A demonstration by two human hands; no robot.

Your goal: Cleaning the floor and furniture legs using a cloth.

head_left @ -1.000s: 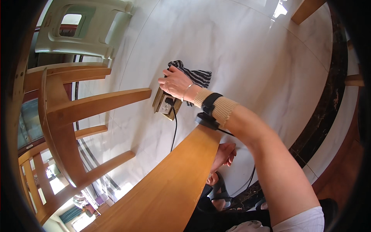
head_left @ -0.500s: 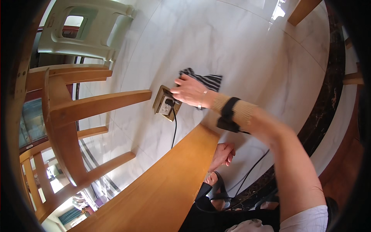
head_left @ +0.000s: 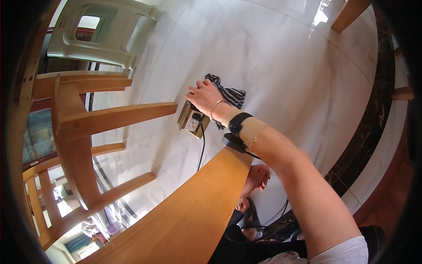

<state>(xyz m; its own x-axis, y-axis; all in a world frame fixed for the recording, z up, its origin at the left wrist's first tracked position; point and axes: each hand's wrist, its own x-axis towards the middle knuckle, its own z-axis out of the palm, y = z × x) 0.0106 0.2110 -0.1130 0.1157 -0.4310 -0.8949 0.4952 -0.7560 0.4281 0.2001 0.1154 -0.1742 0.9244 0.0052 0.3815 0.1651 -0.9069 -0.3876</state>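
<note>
My right hand (head_left: 205,97) is closed on a black-and-white striped cloth (head_left: 232,96), pressing it at the upper part of a floor socket box (head_left: 193,121). The cloth's loose end spreads out under and beyond my wrist. A black plug (head_left: 197,117) sits in the white socket face, and its cord (head_left: 203,145) runs down behind the wooden board. My left hand (head_left: 257,178) hangs beside the board's right edge with its fingers curled in and nothing visible in them; the board hides part of it.
A broad wooden board (head_left: 189,193) slants across the lower middle, close to my right forearm. Wooden chair legs (head_left: 127,115) reach in from the left near the socket box. A pale plastic stool (head_left: 88,48) lies at the upper left. Dark marble edging (head_left: 351,152) curves along the right.
My right hand has shifted slightly left and up over the socket box with the cloth, which is more bunched. My right forearm has swung left, and the left hand remains beside the board.
</note>
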